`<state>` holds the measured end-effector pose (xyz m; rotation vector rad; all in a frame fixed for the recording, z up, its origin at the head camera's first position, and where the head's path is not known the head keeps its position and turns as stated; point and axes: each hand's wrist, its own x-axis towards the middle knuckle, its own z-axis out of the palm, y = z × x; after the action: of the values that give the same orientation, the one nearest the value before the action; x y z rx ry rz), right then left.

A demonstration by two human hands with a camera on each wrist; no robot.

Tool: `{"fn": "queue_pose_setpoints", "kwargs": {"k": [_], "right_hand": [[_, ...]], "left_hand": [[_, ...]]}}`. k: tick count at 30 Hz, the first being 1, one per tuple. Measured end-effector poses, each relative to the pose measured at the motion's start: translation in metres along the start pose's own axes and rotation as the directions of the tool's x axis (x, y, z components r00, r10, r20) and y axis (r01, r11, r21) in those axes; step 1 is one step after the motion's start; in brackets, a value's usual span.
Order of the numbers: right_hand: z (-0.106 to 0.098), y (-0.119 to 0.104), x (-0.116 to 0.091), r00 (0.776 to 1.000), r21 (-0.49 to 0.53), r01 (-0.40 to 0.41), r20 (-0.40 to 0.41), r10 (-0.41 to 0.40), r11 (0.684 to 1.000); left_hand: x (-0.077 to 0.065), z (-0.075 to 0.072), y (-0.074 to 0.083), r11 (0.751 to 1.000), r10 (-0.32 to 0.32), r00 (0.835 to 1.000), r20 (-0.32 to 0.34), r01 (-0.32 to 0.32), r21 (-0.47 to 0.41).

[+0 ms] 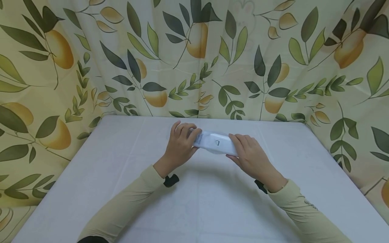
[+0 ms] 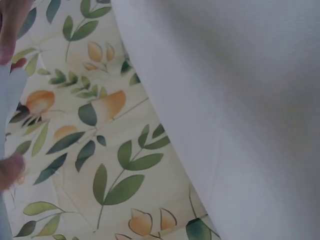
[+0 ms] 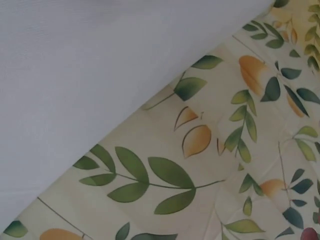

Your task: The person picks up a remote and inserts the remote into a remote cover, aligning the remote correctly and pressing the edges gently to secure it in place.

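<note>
Both hands hold a long white package point(image 1: 216, 142) over the far half of the table, one hand at each end. It has a glossy, clear plastic look, a small dark mark near its middle and fine print towards its left end. My left hand point(image 1: 181, 141) grips the left end, thumb below and fingers over the top. At the right end, my right hand point(image 1: 250, 153) pinches the package between thumb and fingers. Only a pale strip of the package point(image 2: 12, 95) and some fingertips point(image 2: 11, 170) show in the left wrist view. One fingertip point(image 3: 309, 234) appears in the right wrist view.
A white cloth point(image 1: 146, 209) covers the table. Behind it and along both sides hangs a curtain point(image 1: 188, 84) printed with leaves and fruit. Dark straps point(image 1: 171, 181) sit at both wrists, below light green sleeves point(image 1: 127, 199).
</note>
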<state>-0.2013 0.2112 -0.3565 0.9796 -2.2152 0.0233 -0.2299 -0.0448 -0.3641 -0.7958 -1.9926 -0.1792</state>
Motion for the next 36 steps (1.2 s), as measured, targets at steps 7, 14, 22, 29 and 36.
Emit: {"fn": "queue_pose_setpoints", "kwargs": {"k": [7, 14, 22, 29, 36], "right_hand": [[-0.001, -0.007, 0.008, 0.992, -0.091, -0.094, -0.094, 0.086, 0.991], [0.005, -0.023, 0.020, 0.971, -0.070, -0.193, -0.158, 0.181, 0.979], [0.008, -0.029, 0.027, 0.955, -0.040, -0.261, -0.157, 0.252, 0.965], [0.007, -0.033, 0.029, 0.945, 0.005, -0.308, -0.114, 0.306, 0.951], [0.007, -0.030, 0.029, 0.953, -0.003, -0.282, -0.120, 0.280, 0.959]], "left_hand": [[-0.002, -0.002, 0.014, 0.999, -0.036, 0.996, -0.082, 0.033, -0.035], [0.010, -0.003, 0.024, 0.980, -0.201, 0.979, -0.037, 0.200, -0.014], [0.016, 0.004, 0.029, 0.962, -0.243, 0.967, -0.081, 0.230, -0.148], [0.015, 0.006, 0.034, 0.967, -0.183, 0.976, -0.119, 0.156, -0.201], [0.015, 0.002, 0.031, 0.984, -0.124, 0.987, -0.105, 0.108, -0.143]]}}
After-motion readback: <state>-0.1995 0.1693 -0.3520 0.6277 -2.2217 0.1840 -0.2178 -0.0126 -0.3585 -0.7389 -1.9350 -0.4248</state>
